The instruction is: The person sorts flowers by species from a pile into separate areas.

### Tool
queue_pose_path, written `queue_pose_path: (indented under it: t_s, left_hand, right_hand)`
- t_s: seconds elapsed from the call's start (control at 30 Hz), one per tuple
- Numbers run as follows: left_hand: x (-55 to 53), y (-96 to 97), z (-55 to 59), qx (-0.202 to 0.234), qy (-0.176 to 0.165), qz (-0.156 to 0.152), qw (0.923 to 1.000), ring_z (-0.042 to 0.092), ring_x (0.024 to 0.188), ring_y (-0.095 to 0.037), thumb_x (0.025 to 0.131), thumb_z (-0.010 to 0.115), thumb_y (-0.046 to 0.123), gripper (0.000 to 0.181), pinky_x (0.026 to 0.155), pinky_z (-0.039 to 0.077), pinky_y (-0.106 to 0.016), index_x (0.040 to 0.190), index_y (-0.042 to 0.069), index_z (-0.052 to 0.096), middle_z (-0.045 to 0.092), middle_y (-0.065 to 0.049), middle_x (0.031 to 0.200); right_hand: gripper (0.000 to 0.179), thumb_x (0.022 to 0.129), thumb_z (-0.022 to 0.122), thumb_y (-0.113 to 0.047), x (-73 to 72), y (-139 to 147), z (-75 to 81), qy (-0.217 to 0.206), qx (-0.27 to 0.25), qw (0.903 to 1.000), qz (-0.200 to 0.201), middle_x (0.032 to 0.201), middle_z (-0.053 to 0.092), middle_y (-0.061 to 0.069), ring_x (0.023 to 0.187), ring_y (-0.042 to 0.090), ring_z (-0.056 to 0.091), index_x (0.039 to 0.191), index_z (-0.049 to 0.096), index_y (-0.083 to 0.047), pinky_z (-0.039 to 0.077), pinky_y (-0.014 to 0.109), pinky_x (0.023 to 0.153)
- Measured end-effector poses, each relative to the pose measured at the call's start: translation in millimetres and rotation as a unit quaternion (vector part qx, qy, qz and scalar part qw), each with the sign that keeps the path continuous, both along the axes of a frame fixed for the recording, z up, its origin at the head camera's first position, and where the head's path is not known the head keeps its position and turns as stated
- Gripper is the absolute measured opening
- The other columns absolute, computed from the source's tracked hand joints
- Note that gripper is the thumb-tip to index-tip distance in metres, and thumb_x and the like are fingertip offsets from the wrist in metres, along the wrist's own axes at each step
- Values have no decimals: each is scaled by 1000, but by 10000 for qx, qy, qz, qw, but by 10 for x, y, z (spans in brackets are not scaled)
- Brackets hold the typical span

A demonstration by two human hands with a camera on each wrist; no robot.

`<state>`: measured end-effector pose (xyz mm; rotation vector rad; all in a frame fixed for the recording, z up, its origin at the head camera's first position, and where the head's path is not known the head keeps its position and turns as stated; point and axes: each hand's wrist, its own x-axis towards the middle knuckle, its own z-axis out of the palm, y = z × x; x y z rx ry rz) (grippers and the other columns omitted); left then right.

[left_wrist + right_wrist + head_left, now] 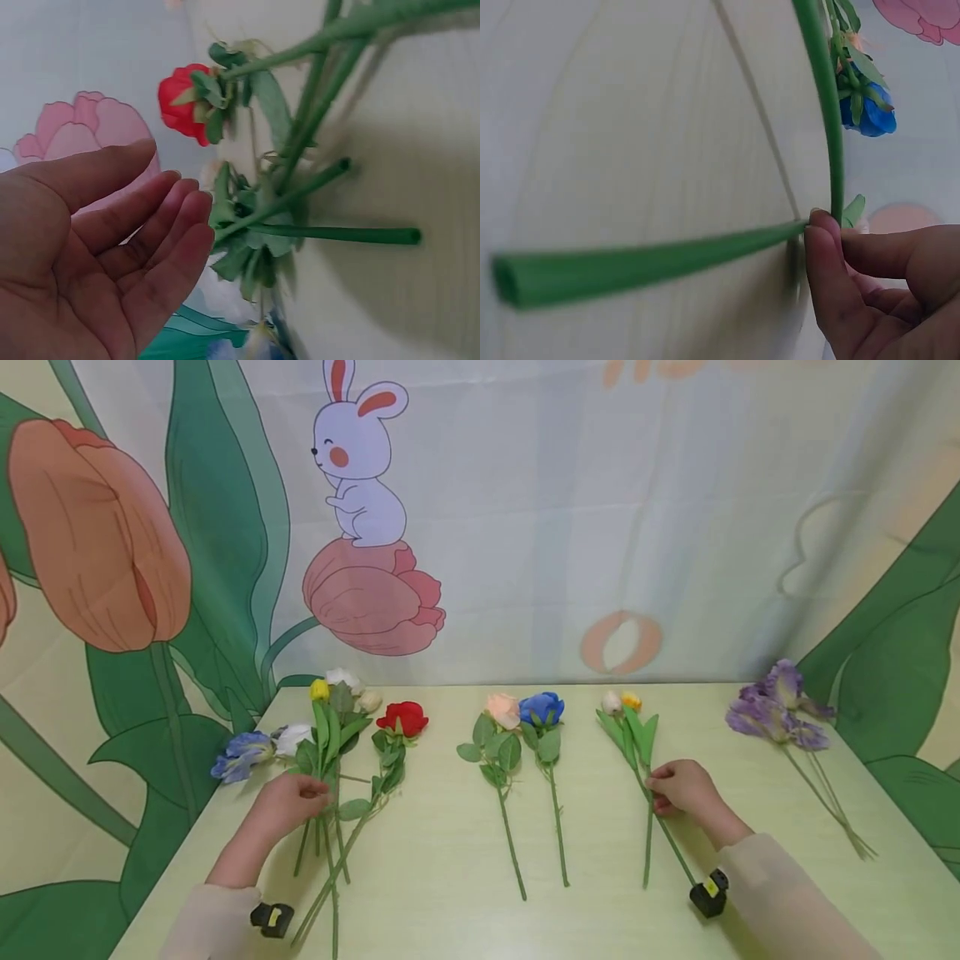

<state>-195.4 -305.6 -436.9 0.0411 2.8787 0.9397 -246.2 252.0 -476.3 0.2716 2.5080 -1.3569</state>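
The right hand (682,789) pinches a green stem (652,262) between thumb and fingers. The stem belongs to a crossed pair, a pale tulip (611,702) and an orange tulip (632,701); I cannot tell for certain which blossom it carries. Both blossoms lie forward and left of this hand, near the far edge of the table (442,893). The pair's long axis runs from there toward the person, stems spreading at the near end. The left hand (288,806), fingers loosely curved and gripping nothing, is well apart, over the bunch beside the red rose (403,718). Lateral room: bare surface toward the blue rose (542,707) and toward the purple flowers (765,714).
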Motion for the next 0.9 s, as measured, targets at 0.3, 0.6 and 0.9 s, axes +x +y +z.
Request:
queue_pose_path:
  t_s: [0.3, 0.6, 0.9]
  left_hand:
    - [-19, 81, -117, -377, -104, -94, 9992, 69, 101, -44, 94, 70, 15, 32, 83, 59, -51, 113, -10, 72, 72, -30, 111]
    - [19, 335, -175, -246, -242, -158, 9993, 70, 94, -37, 91, 73, 12, 25, 78, 60, -47, 104, -9, 74, 74, -27, 106]
    - [-48, 426, -204, -428, -554, -17, 9975, 68, 80, -24, 88, 77, 11, 24, 71, 58, -38, 100, -9, 75, 75, -20, 94]
  right_hand:
    - [25, 100, 60, -5, 18, 50, -22, 197, 739, 9965, 323, 76, 68, 12, 57, 9, 64, 113, 59, 16, 59, 26, 58]
    - [28, 100, 61, -8, 25, 46, -18, 166, 733, 9967, 291, 76, 68, 13, 58, 11, 65, 113, 60, 17, 60, 28, 59]
    - [31, 102, 60, -15, 101, 81, 50, 155, 798, 9962, 302, 82, 68, 15, 64, 13, 66, 110, 62, 15, 59, 29, 60]
